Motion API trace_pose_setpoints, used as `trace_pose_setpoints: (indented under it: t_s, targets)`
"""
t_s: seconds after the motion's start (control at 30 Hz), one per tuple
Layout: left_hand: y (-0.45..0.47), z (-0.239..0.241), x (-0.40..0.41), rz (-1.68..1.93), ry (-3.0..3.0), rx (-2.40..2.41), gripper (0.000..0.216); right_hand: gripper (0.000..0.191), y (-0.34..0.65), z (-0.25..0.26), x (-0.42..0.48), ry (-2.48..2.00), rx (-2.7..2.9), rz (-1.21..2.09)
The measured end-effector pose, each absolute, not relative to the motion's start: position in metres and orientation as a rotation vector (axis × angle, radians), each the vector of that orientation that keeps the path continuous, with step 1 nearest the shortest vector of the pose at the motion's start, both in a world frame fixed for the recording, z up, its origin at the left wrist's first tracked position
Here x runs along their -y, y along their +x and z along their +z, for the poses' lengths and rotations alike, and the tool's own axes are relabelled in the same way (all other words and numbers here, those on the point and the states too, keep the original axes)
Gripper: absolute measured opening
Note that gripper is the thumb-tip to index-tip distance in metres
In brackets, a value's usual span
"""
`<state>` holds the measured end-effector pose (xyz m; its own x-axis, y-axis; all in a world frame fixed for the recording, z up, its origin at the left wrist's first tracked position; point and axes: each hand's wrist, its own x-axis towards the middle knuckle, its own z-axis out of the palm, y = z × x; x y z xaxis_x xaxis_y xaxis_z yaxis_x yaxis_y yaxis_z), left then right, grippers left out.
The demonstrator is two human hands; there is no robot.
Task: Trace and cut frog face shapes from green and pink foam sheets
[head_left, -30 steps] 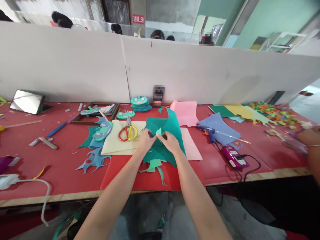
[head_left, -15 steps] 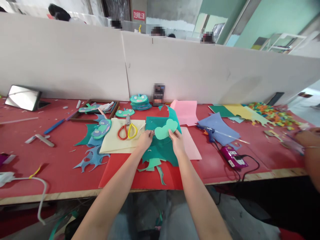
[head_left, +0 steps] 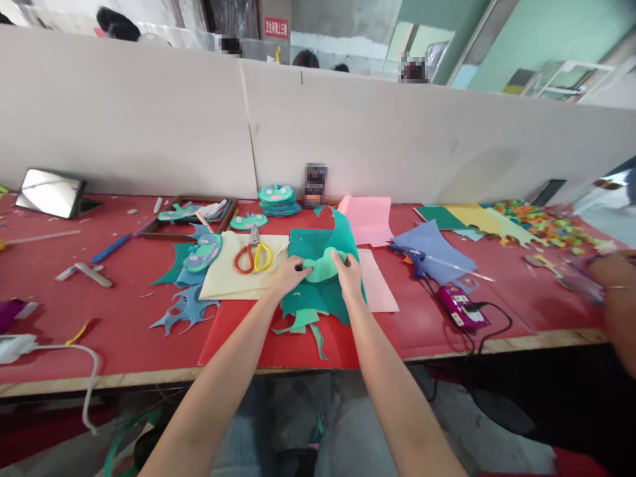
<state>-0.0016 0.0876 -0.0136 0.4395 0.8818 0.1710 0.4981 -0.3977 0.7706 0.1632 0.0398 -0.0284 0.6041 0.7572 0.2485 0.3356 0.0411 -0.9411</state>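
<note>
My left hand point(head_left: 287, 273) and my right hand point(head_left: 348, 273) both pinch a light green cut-out shape point(head_left: 322, 267), one at each side. The shape is tilted flat, just above a dark teal foam sheet point(head_left: 318, 291) lying on the red table point(head_left: 124, 318). Light green offcuts point(head_left: 301, 320) lie below the teal sheet. Scissors with red and yellow handles point(head_left: 252, 255) rest on a cream sheet point(head_left: 231, 275) just left of my left hand.
Finished frog-face pieces are stacked point(head_left: 278, 199) at the back, with more in a wooden tray point(head_left: 191, 217). Pink sheets point(head_left: 370, 222), a lilac sheet point(head_left: 432, 248), a glue gun point(head_left: 415, 260) and purple plug point(head_left: 462, 310) lie right. Another person's hand point(head_left: 613, 281) works at far right.
The light green shape was first hidden in my fingers, then held up facing me, and is now lowered and tipped flat over the teal sheet.
</note>
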Motion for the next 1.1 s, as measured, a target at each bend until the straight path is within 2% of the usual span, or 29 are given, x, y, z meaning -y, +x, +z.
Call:
trace_pose_setpoints:
  t_s: [0.17,0.53,0.8,0.97,1.1]
  targets:
    - [0.0,-0.016,-0.09,0.765,2.074,-1.249,0.018,0.02,0.165,-0.031,-0.036,-1.628,0.991,0.281]
    - [0.005,-0.024,-0.093,0.774,2.197,-1.35,0.005,0.012,0.167,-0.039,-0.04,-1.7,1.056,0.228]
    - [0.007,-0.012,-0.073,0.808,2.502,-1.34,0.032,0.006,0.169,-0.042,-0.04,-1.746,1.089,0.193]
    - [0.022,-0.011,-0.058,0.56,2.779,-1.09,0.027,0.009,0.164,-0.041,-0.038,-1.795,1.098,0.145]
    - [0.034,-0.012,-0.05,0.413,2.928,-1.078,0.03,0.011,0.166,-0.043,-0.041,-1.823,1.168,0.141]
